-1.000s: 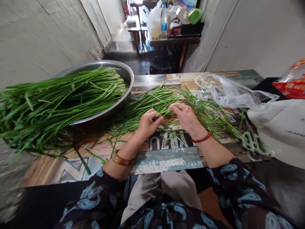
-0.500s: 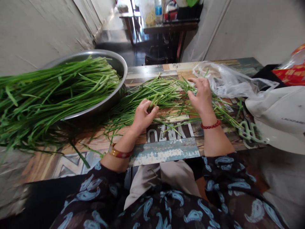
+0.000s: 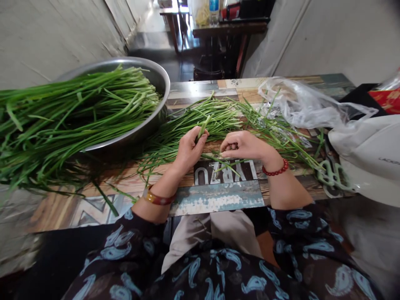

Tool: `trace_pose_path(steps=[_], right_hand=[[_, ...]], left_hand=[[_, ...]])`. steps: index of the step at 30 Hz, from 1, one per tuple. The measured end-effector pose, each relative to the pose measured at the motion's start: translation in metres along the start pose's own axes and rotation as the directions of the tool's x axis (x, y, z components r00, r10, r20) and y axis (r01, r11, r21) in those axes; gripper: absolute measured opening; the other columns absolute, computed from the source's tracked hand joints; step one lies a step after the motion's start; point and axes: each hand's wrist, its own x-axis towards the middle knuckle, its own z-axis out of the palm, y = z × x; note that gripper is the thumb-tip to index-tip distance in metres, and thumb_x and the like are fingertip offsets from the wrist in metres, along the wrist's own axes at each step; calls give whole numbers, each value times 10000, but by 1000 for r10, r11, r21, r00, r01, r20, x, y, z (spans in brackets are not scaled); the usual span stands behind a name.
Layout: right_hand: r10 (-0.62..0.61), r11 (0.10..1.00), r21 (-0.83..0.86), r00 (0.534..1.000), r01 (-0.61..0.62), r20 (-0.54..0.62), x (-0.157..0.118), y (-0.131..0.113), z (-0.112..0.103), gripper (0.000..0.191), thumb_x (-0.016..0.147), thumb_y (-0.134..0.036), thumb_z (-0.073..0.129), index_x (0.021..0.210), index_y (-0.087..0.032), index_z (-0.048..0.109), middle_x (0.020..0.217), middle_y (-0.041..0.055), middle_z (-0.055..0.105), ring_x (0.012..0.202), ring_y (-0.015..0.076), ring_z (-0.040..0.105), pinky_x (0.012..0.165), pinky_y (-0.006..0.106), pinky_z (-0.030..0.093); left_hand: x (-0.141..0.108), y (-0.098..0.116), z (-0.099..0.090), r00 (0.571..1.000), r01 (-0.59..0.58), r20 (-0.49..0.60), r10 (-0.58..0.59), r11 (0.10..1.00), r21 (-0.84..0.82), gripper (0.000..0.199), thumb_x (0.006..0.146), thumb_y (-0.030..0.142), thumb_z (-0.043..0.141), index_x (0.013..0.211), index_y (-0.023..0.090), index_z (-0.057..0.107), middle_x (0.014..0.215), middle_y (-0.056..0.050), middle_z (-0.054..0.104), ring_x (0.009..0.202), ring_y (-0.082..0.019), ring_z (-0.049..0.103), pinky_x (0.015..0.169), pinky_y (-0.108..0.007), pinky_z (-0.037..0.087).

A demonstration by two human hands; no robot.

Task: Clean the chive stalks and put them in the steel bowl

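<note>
My left hand (image 3: 191,148) is closed round a few green stalks (image 3: 204,125), whose pale ends stick up between thumb and fingers. Just right of it, my right hand (image 3: 242,146) has its fingers curled together low over the table; what they pinch, if anything, is too small to make out. Behind both hands a loose pile of long green stalks (image 3: 215,114) lies on the table. More stems (image 3: 281,135) are scattered to the right. At the left, a large metal basin (image 3: 167,89) holds a thick heap of long green leaves (image 3: 93,108) hanging over its rim.
On the patterned table (image 3: 218,198), a crumpled clear plastic bag (image 3: 303,104) lies at the back right. Green-handled scissors (image 3: 333,175) rest beside a pale cap (image 3: 368,154) at the right. Another table (image 3: 231,29) with a bottle (image 3: 214,12) stands beyond.
My right hand has moved left and toward me, from over the scattered stems to beside my left hand, and its fingers have closed. My left hand still holds stalks. The view has shifted slightly.
</note>
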Motion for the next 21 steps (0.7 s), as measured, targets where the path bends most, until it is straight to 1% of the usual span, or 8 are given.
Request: trace_pose_path(steps=[6, 9, 12, 14, 16, 18, 20, 21], right_hand=[[-107, 972, -206, 993, 116, 55, 6, -3, 19, 55, 773, -224, 744, 772, -191, 701, 758, 7, 627, 693, 136, 555, 652, 263, 402], [-146, 971, -197, 988, 135, -43, 8, -3, 20, 58, 810, -156, 658, 783, -188, 698, 778, 21, 640, 727, 152, 577, 687, 277, 430], [-128, 990, -87, 974, 113, -186, 9, -3, 17, 103, 835, -168, 619, 812, -185, 718, 809, 44, 680, 772, 170, 614, 717, 296, 465], [-59, 997, 41, 972, 70, -226, 10, -2, 14, 113, 844, -221, 629, 802, -184, 727, 816, 43, 702, 763, 165, 630, 705, 289, 476], [66, 980, 198, 960, -11, -271, 10, 0, 10, 175, 864, -307, 626, 801, -183, 732, 810, 38, 714, 750, 156, 641, 692, 279, 485], [210, 928, 367, 909, -69, -361, 10, 5, 5, 261, 897, -392, 588, 845, -183, 736, 809, 38, 718, 754, 149, 646, 699, 276, 496], [314, 865, 499, 834, -54, -453, 8, 9, 0, 304, 914, -437, 559, 916, -188, 732, 832, 39, 716, 755, 138, 640, 705, 273, 507], [332, 843, 537, 814, -30, -476, 7, 9, -2, 294, 907, -439, 571, 952, -193, 726, 858, 39, 716, 765, 134, 638, 717, 274, 513]], left_hand=[[-1, 4, -3, 1000, -4, 9, 3, 999, 43, 142, 906, 262, 518, 839, 179, 611, 789, -15, 610, 772, -153, 555, 752, -275, 428], [-2, 4, -3, 991, -72, 118, 65, 996, 52, 151, 885, 304, 580, 824, 176, 632, 807, -30, 623, 797, -167, 566, 755, -283, 435], [-2, 1, -1, 975, -99, 205, 80, 992, 84, 154, 828, 325, 671, 806, 175, 647, 808, -35, 634, 802, -178, 560, 741, -289, 429], [-2, -1, 0, 976, -76, 212, 56, 994, 85, 144, 812, 303, 680, 763, 173, 642, 768, -23, 627, 776, -171, 547, 727, -286, 417], [-2, -2, -1, 980, -17, 200, 12, 1000, 24, 157, 825, 291, 645, 726, 170, 630, 718, -4, 603, 725, -151, 525, 699, -274, 402], [-1, -2, -2, 984, 73, 167, -58, 994, -81, 185, 835, 307, 613, 716, 166, 619, 668, 16, 565, 663, -128, 490, 656, -258, 383], [0, -3, -3, 983, 160, 119, -140, 972, -175, 193, 829, 324, 607, 725, 162, 615, 638, 29, 532, 620, -112, 455, 614, -245, 359], [0, -3, -3, 980, 189, 100, -172, 960, -206, 193, 822, 329, 611, 727, 160, 615, 635, 31, 526, 612, -107, 447, 601, -241, 352]])
